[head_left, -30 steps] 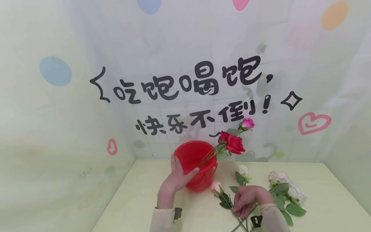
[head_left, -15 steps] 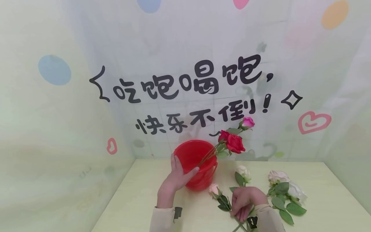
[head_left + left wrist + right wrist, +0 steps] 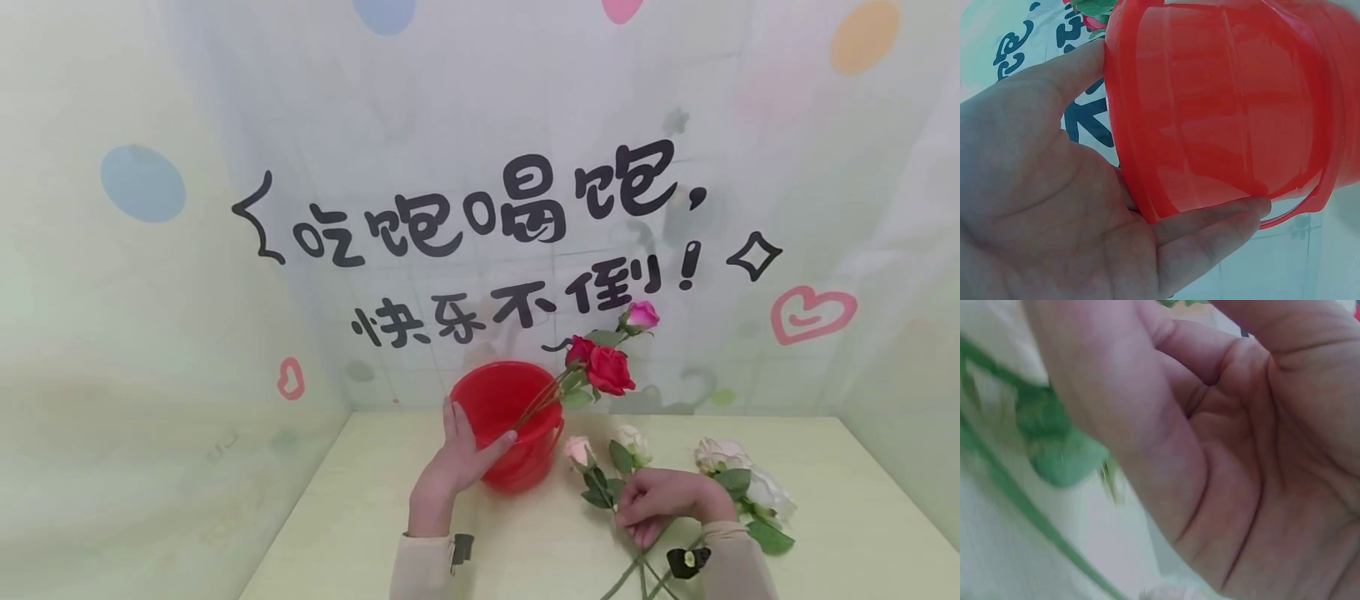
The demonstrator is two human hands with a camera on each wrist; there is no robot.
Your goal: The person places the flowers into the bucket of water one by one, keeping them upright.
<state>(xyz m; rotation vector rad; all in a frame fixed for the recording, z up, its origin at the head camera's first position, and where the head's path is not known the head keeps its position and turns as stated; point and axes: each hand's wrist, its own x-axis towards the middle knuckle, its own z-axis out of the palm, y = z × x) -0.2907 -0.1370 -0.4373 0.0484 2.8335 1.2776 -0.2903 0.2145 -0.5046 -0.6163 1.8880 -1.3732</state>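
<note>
A red bucket [image 3: 517, 471] stands on the table. My left hand [image 3: 447, 471] grips it near the rim, thumb at the front and fingers along the left side; the left wrist view shows the thumb tip at the rim and fingers on the wall. Two red roses [image 3: 610, 372] and a magenta rose [image 3: 642, 316] lean out of the bucket to the right. To the bucket's right, my right hand [image 3: 660, 502] pinches the stem of a pale pink rose [image 3: 578, 451]. A cream rose [image 3: 632, 442] lies just behind that hand, its leaves overlapping the pink one's.
Two white roses [image 3: 767, 492] with green leaves lie right of my right hand, partly behind the wrist. Several bare stems [image 3: 641, 575] cross at the table's front. Behind the table [image 3: 360, 517] hangs a printed sheet [image 3: 465, 100] with black lettering.
My right hand first shifts slightly left, then back and to the right, carrying the pink rose up beside the cream one. The left hand and the bucket stay in place.
</note>
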